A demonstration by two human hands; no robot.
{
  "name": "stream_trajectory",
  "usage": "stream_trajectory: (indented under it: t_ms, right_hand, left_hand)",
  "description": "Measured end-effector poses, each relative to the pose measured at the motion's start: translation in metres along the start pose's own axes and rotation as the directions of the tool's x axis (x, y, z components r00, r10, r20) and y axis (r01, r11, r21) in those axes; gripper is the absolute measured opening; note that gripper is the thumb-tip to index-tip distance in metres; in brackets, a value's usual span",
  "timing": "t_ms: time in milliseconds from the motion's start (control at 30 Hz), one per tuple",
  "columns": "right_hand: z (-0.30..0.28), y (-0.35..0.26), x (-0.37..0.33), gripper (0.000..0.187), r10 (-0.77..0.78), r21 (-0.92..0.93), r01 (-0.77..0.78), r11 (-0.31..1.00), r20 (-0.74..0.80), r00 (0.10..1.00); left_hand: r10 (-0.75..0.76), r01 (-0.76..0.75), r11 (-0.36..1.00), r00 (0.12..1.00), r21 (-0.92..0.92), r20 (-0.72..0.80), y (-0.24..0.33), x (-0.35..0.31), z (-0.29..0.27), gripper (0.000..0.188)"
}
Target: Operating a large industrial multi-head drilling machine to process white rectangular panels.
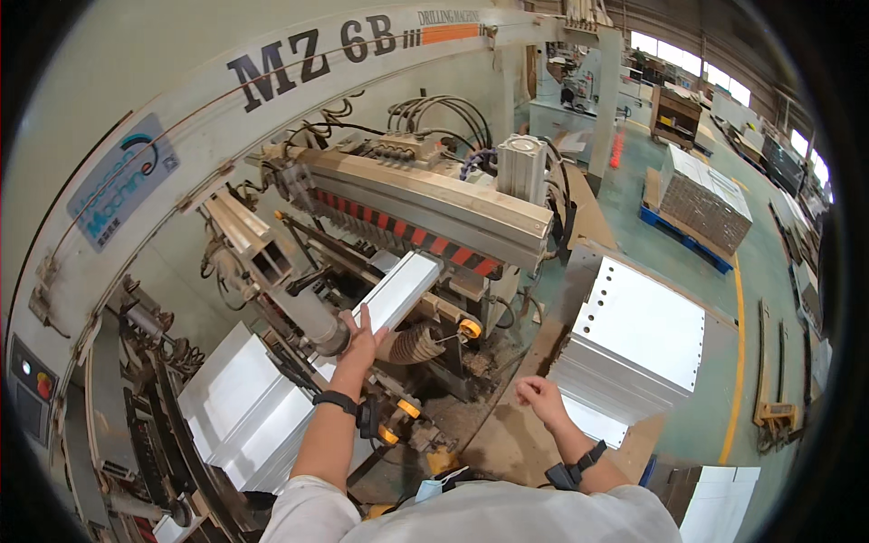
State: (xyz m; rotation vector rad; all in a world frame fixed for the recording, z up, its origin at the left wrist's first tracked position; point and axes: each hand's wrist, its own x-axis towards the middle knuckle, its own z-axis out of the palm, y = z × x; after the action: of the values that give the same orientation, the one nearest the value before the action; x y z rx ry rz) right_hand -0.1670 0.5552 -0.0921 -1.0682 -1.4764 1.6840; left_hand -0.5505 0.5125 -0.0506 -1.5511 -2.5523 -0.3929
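My left hand [360, 344] reaches forward with fingers stretched and apart, at the near end of a long narrow white panel [400, 288]. The fingers touch its near end and left edge; whether another panel lies under it I cannot tell. The panel lies on the drilling machine's bed, its far end close to the red-and-black striped guard [407, 233]. My right hand [541, 398] hovers with curled fingers just left of a tall stack of white panels [625, 339], apart from it. Nothing shows in that hand.
A ribbed hose [412, 346] and yellow-rimmed wheels [470, 328] sit beside the panel. More white panels [237, 398] stand at the left within the machine frame. At the far right, a wrapped stack [704, 204] rests on a blue pallet [685, 239]. A control box [33, 385] is at the left rim.
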Motion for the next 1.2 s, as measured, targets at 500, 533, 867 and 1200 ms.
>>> stream_trajectory:
  t_ms: [500,533,867,1200]
  right_hand:
    - [0.193,-0.011,0.109,0.051,0.247,0.663,-0.362,0.655,0.265,0.932]
    - [0.198,-0.002,0.114,0.046,0.191,0.613,-0.257,0.747,0.171,0.966]
    - [0.014,-0.001,0.013,0.036,0.235,0.073,-0.258,0.963,0.240,0.942]
    - [-0.162,0.088,-0.114,0.034,0.277,-0.688,-0.192,0.700,0.014,0.961]
  left_hand:
    - [0.049,-0.026,0.962,0.996,-0.273,0.077,0.060,-0.011,-0.038,0.079]
    - [0.048,-0.024,0.963,0.996,-0.270,0.081,0.061,-0.012,-0.041,0.078]
    - [-0.082,0.083,0.981,0.997,-0.174,0.015,0.003,0.008,0.013,0.079]
    - [0.092,-0.092,0.996,0.996,0.008,-0.016,0.025,0.046,0.020,0.072]
